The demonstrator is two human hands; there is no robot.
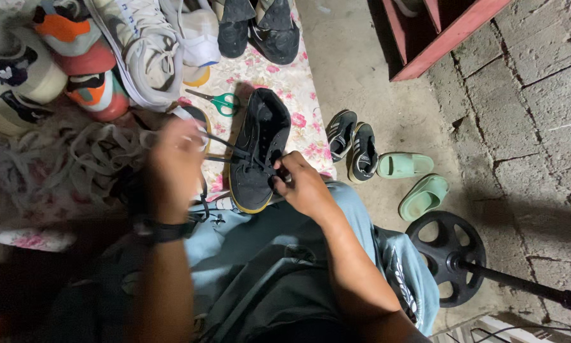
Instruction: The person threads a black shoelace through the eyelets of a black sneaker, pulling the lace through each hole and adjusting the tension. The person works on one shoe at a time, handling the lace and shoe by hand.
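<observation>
Head view: black sneaker (258,150) mid-lacing.
Right hand (304,186) pinches black lace (231,149) at eyelets; left hand (176,162) grips its end; upper rows unlaced.

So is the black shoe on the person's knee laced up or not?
Partly laced: the black shoe has laces pulled out sideways by both hands.

Two bare forearms, no sleeves reaching the wrists. Left hand (176,162) motion-blurred; just behind it a dark band-shaped wristwatch (165,230) wraps the wrist. Right hand (304,187) sharp, no rings or bands visible. Below both hands, light blue denim jeans (352,209) cover the legs, a white leaf-like print near the right knee. Dark grey top (266,292) nearer the body.
</observation>
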